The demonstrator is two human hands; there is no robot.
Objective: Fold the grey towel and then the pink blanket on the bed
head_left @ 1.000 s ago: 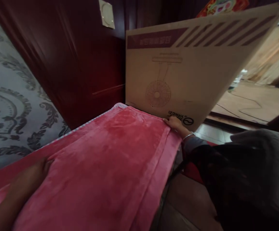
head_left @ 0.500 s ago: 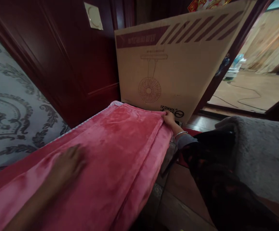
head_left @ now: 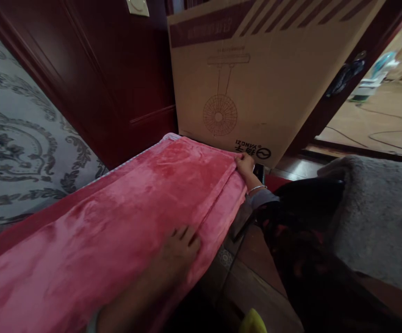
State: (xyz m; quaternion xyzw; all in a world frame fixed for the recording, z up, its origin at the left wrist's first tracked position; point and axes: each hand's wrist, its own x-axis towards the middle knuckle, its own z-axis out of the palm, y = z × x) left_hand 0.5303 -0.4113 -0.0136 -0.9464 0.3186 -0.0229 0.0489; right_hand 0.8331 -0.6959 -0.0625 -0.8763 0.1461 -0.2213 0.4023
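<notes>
A pink plush blanket (head_left: 131, 199) lies folded and spread along a long raised surface that runs from the lower left toward a cardboard box. My right hand (head_left: 245, 165), with a bracelet at the wrist, pinches the blanket's far right corner between thumb and fingers. Nearer to me, my left hand (head_left: 178, 252) rests on the blanket by its folded right edge, palm down with the fingers laid out on the cloth. Slight blur softens the left hand. A checked, pale edge of cloth (head_left: 170, 136) shows beneath the blanket at its far left side.
The large cardboard box (head_left: 273, 92) with a fan drawing stands at the far end, against a dark red door (head_left: 117, 69). Patterned wallpaper (head_left: 20, 138) borders the left. At right is a grey fleecy cover (head_left: 384, 222). Something yellow (head_left: 252, 321) shows at the bottom edge.
My left hand has slid across the blanket to the right, toward its folded edge. My right hand keeps its hold on the corner. The view has tilted slightly downward.
</notes>
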